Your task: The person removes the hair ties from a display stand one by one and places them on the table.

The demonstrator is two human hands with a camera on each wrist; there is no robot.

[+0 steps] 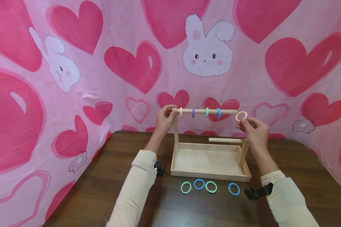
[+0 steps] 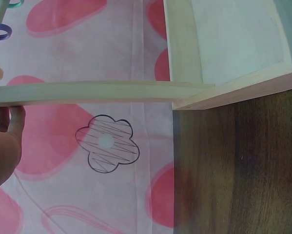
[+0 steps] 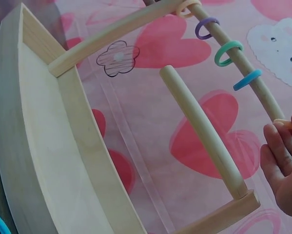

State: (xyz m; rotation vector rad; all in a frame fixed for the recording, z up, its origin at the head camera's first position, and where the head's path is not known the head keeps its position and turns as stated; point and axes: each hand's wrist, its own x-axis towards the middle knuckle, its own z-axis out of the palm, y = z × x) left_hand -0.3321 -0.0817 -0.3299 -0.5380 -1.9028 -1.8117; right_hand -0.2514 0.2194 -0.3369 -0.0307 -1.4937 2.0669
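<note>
A wooden tray stand (image 1: 210,175) carries a top dowel (image 1: 200,111) threaded with a peach ring (image 1: 181,112), a purple ring (image 1: 193,112), a green ring (image 1: 206,112) and a blue ring (image 1: 218,113). My left hand (image 1: 165,117) grips the dowel's left end above the left post (image 1: 175,132). At the dowel's right tip, my right hand (image 1: 251,126) pinches another peach ring (image 1: 241,116). The right wrist view shows the threaded rings (image 3: 227,52), the lower dowel (image 3: 202,129) and my right hand's fingers (image 3: 282,156). In the left wrist view, the left post (image 2: 87,92) crosses above my left hand (image 2: 4,146).
Two green rings (image 1: 186,187) (image 1: 211,187) and two blue rings (image 1: 199,184) (image 1: 234,189) lie on the dark wooden table (image 1: 88,189) in front of the tray. A shorter lower dowel (image 1: 225,140) sticks out from the right post (image 1: 243,153). A pink heart-print cloth (image 1: 130,63) hangs behind.
</note>
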